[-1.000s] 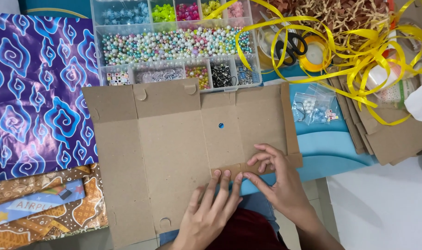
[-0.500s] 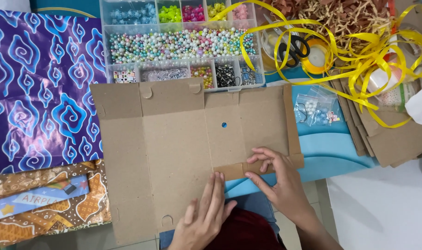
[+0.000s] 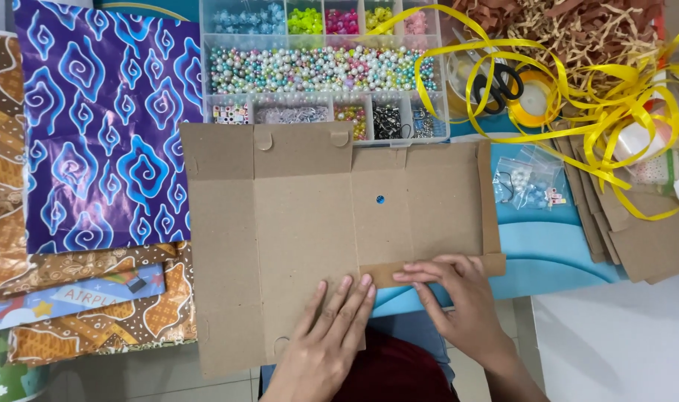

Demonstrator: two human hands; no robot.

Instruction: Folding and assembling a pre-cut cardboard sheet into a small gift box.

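Two bare hands are pressed on a flattened brown cardboard box blank that I see from the head camera, spread across the middle of the work surface. My left hand lies palm down, fingers straight and gripping nothing, on the blank's lower part. My right hand rests just beside it, fingertips bent onto a narrow folded cardboard flap along the blank's lower right edge, pinning it down rather than closing around it. A small round hole in the cardboard shows blue underneath.

Touching the blank's far edge sits a clear compartmented bead organizer, its long middle tray full of pastel pearls, its smaller cells holding green, pink and dark beads. To the right, loose yellow ribbon loops over black-handled scissors, and brown paper shred is piled beyond. Small clear bags of beads lie just beside the blank's right edge, near a stack of further cardboard pieces. On the left, purple wrapping paper with blue swirl patterns overlaps brown patterned sheets.

A light blue mat covers the table under the blank, with white tabletop at lower right and dark red cloth at the bottom edge, below my hands.
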